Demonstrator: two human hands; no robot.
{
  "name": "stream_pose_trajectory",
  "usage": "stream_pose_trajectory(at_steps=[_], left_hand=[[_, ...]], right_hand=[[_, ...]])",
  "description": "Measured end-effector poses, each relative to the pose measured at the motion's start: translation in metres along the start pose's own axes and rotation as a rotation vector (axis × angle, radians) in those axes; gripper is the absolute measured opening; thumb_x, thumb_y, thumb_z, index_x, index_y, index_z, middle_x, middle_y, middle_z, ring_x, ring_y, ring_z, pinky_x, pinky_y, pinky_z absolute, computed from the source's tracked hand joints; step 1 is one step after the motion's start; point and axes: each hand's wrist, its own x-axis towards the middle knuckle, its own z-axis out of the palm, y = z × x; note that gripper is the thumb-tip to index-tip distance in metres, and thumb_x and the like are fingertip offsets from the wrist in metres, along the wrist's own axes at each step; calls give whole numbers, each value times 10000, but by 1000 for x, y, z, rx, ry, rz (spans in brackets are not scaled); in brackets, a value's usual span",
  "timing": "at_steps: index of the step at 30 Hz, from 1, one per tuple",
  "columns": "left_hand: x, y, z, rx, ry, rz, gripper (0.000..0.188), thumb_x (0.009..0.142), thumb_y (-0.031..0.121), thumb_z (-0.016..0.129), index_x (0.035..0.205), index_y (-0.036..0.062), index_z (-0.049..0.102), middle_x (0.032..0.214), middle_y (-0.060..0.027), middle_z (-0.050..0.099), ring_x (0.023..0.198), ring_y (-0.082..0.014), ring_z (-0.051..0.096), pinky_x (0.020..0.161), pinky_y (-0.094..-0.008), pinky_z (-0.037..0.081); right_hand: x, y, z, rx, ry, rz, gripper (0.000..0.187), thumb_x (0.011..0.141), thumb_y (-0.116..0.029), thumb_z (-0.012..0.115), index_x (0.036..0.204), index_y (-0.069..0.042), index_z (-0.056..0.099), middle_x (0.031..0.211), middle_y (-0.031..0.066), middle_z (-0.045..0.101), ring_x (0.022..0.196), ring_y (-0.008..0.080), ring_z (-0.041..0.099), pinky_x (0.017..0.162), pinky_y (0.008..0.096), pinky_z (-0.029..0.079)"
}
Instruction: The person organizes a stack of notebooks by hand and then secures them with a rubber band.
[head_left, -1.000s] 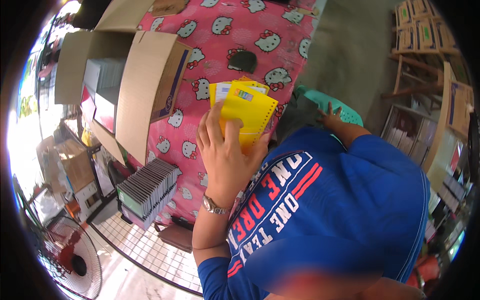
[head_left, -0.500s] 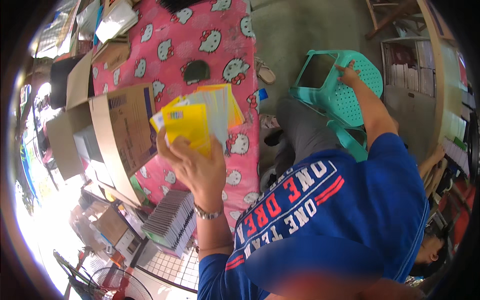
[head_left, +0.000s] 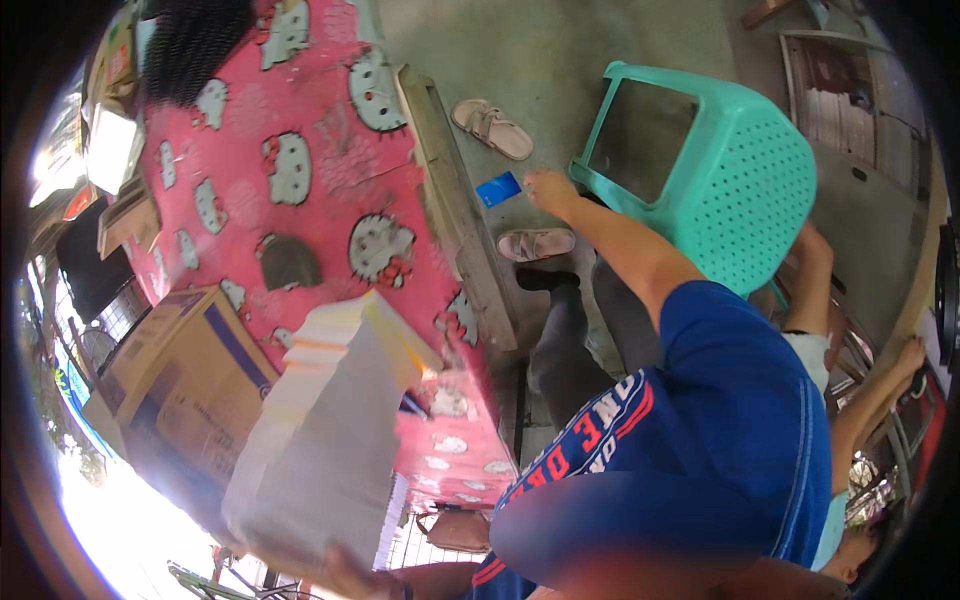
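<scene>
The left hand (head_left: 352,578) is at the near left, blurred and partly cut off, its fingers closed, as far as the blur shows, on the near end of a thick stack of paper (head_left: 320,430). The stack is tilted in front of the near end of the table, just right of the carton (head_left: 190,380), its far edge uneven with yellow and orange showing. The right hand (head_left: 550,192) reaches low and far; its fingertips are just beside a blue card (head_left: 500,188) — whether they touch it or grip anything, I cannot tell.

A stack that thick, held by one end, would likely do best with a firm pinch through its whole depth, the wrist level and the loose edges turned up, so that no sheet slides out. Leaning the body that far right could pull the left arm off balance — keeping the stack over the table seems safer.

The table has a pink cloth (head_left: 335,190) with printed cat faces, a dark rounded patch (head_left: 290,262) on it and a black mesh item (head_left: 190,50) at its far left corner. A wooden rail (head_left: 455,200) runs along its right side. On the grey floor (head_left: 540,60) are two sandals (head_left: 492,128); a green stool (head_left: 750,180) stands right of them. Another person's hand (head_left: 910,355) shows at the far right edge.
</scene>
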Motion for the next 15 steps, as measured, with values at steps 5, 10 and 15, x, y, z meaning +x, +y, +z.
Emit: stream_pose_trajectory(at_steps=[5,10,15], left_hand=[[7,-16,18,108,159,97,578,897,376,575,1374,61,486,1448,-199,416,1312,-333,423,1110,-470,305],[13,-32,40,146,265,138,571,892,373,578,1363,61,496,1441,-196,424,1308,-330,428,1106,-468,312],[23,-37,53,156,345,157,564,888,371,581,1353,61,506,1435,-194,432,1303,-327,433,1103,-466,318]], right_hand=[[77,54,103,-137,-248,206,330,809,-183,653,1134,-126,643,1219,139,608,1174,313,556,931,453,479],[119,83,167,-135,-172,176,415,815,-150,643,1225,-138,579,1223,107,588,1151,309,569,920,463,486],[167,98,216,-170,-98,50,335,851,-162,599,1184,-150,573,1209,84,568,1128,300,570,926,466,467]])
